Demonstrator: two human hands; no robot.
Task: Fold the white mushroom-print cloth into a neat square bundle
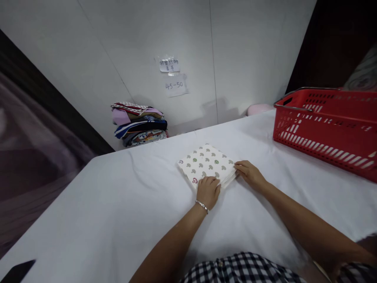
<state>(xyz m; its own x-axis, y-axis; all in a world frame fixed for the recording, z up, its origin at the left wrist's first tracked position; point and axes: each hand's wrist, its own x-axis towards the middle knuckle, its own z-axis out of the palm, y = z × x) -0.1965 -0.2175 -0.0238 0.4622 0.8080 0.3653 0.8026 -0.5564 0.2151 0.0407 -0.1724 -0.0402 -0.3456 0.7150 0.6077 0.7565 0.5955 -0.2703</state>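
Observation:
A folded white cloth (206, 163) printed with small mushrooms lies on the white-covered table (118, 204), in front of me. My left hand (207, 191), with a silver bracelet on its wrist, grips the cloth's near edge with curled fingers. At the cloth's right corner my right hand (249, 173) pinches the folded layers, fingers together.
A stack of folded colourful cloths (140, 124) sits at the table's far edge against the white wall. A red plastic basket (326, 131) with a metal handle stands at the right. Two paper notes (173, 76) are taped to the wall. A dark object (17, 271) lies at the lower left.

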